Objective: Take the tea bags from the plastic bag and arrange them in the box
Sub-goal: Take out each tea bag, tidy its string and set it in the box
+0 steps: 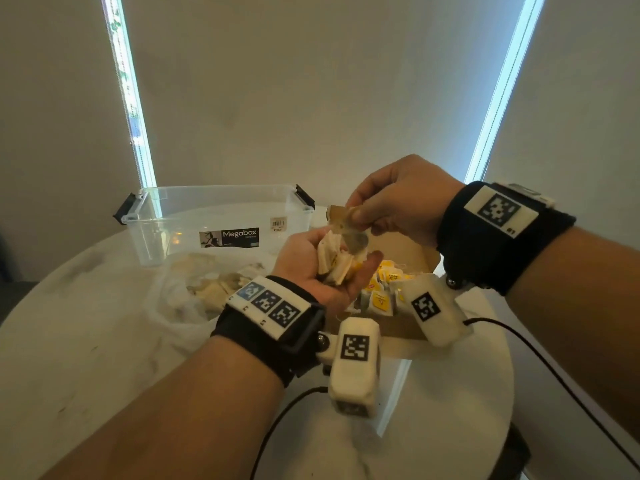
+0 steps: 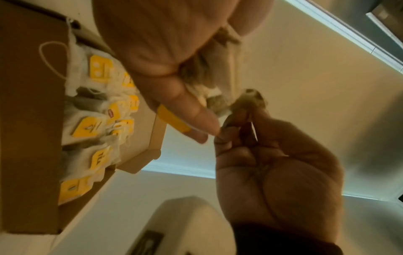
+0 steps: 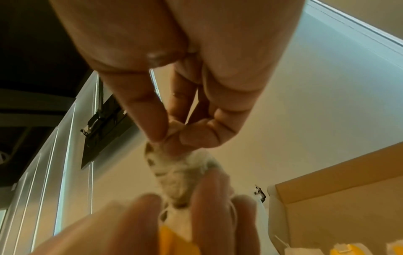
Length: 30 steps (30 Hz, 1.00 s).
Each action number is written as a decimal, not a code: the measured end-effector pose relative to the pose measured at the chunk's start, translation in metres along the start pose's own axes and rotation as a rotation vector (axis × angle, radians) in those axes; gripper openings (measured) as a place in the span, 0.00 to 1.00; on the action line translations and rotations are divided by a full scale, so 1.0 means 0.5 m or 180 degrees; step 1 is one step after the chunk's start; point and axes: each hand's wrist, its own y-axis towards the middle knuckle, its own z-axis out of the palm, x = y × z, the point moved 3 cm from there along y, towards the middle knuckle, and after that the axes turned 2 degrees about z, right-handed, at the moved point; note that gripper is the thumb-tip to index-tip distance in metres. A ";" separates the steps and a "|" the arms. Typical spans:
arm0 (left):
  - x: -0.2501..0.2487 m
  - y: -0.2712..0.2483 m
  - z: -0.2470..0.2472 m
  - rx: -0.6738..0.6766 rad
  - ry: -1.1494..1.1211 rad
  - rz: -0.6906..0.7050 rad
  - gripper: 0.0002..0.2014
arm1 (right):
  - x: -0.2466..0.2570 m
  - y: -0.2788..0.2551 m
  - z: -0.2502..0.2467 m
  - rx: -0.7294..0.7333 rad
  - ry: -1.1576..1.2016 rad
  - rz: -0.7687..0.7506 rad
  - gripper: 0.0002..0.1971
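Note:
My left hand (image 1: 341, 259) is palm up above the cardboard box (image 1: 412, 252) and grips a small bunch of tea bags (image 1: 334, 258) with yellow tags. My right hand (image 1: 356, 218) is just above it and pinches one tea bag (image 1: 348, 230) by its top edge between thumb and fingers. In the right wrist view that tea bag (image 3: 174, 165) hangs down to the left hand's fingers (image 3: 139, 222). Several tea bags (image 2: 93, 124) with yellow tags lie in rows inside the box (image 2: 28, 131). The plastic bag (image 1: 173, 299), with more tea bags in it, lies to the left.
A clear plastic Megabox container (image 1: 214, 216) with black clips stands behind the plastic bag on the round white table (image 1: 86, 341). Black cables (image 1: 554, 368) run from the wrist cameras across the table's near right side.

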 end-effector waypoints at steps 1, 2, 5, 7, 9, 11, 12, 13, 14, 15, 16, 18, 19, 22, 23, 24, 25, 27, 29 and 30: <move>0.005 -0.001 0.003 0.0075 0.0001 -0.0064 0.18 | -0.001 0.002 -0.003 0.0037 0.0058 -0.0003 0.05; 0.007 -0.002 0.004 0.0120 -0.0011 -0.0120 0.18 | -0.002 0.002 -0.007 0.0058 0.0101 -0.0006 0.05; 0.009 -0.006 0.006 0.0250 0.0030 -0.0247 0.18 | -0.003 0.002 -0.015 0.0170 -0.0300 -0.0120 0.04; 0.009 -0.013 0.010 0.0335 0.0291 -0.0308 0.17 | -0.003 -0.003 -0.018 0.0283 -0.0861 -0.0263 0.05; 0.010 -0.019 0.012 0.0351 0.0535 -0.0344 0.16 | -0.007 -0.003 -0.024 0.0346 -0.1052 -0.0304 0.07; 0.012 -0.020 0.008 0.0243 0.0620 -0.0337 0.17 | -0.014 -0.003 -0.035 0.0371 -0.0976 -0.0236 0.10; 0.012 -0.019 0.003 0.0178 0.0627 -0.0342 0.17 | -0.018 -0.002 -0.042 0.0353 -0.0985 -0.0170 0.10; 0.012 -0.017 -0.002 0.0116 0.0640 -0.0353 0.17 | -0.023 0.000 -0.050 0.0327 -0.1053 -0.0108 0.08; 0.010 -0.014 -0.010 0.0052 0.0666 -0.0362 0.17 | -0.029 0.002 -0.058 0.0307 -0.1129 -0.0056 0.06; 0.008 -0.011 -0.018 -0.0007 0.0696 -0.0366 0.17 | -0.035 0.004 -0.066 0.0289 -0.1164 -0.0009 0.05; 0.005 -0.008 -0.026 -0.0061 0.0712 -0.0370 0.17 | -0.043 0.006 -0.073 0.0271 -0.1126 0.0057 0.04; -0.002 -0.003 -0.042 -0.0154 0.0699 -0.0372 0.17 | -0.061 0.014 -0.087 0.0211 -0.0910 0.0259 0.04; -0.005 -0.001 -0.046 -0.0182 0.0681 -0.0365 0.17 | -0.071 0.016 -0.092 0.0159 -0.0842 0.0353 0.04; -0.007 -0.003 -0.048 -0.0148 0.0638 -0.0288 0.14 | -0.103 0.024 -0.096 0.0165 -0.0896 0.0458 0.05; -0.006 -0.003 -0.047 -0.0127 0.0623 -0.0263 0.12 | -0.113 0.026 -0.092 0.0282 -0.0996 0.0471 0.05; -0.003 -0.003 -0.048 -0.0115 0.0601 -0.0246 0.12 | -0.125 0.027 -0.087 0.0434 -0.1160 0.0502 0.05; -0.001 -0.003 -0.048 -0.0110 0.0572 -0.0237 0.12 | -0.136 0.029 -0.080 0.0600 -0.1380 0.0544 0.05; 0.001 -0.002 -0.052 -0.0130 0.0529 -0.0233 0.13 | -0.158 0.033 -0.067 0.0888 -0.1796 0.0628 0.04; 0.001 -0.003 -0.053 -0.0156 0.0497 -0.0242 0.13 | -0.175 0.036 -0.055 0.1059 -0.2004 0.0704 0.03; 0.001 -0.003 -0.053 -0.0160 0.0474 -0.0245 0.13 | -0.183 0.036 -0.049 0.1127 -0.2046 0.0748 0.03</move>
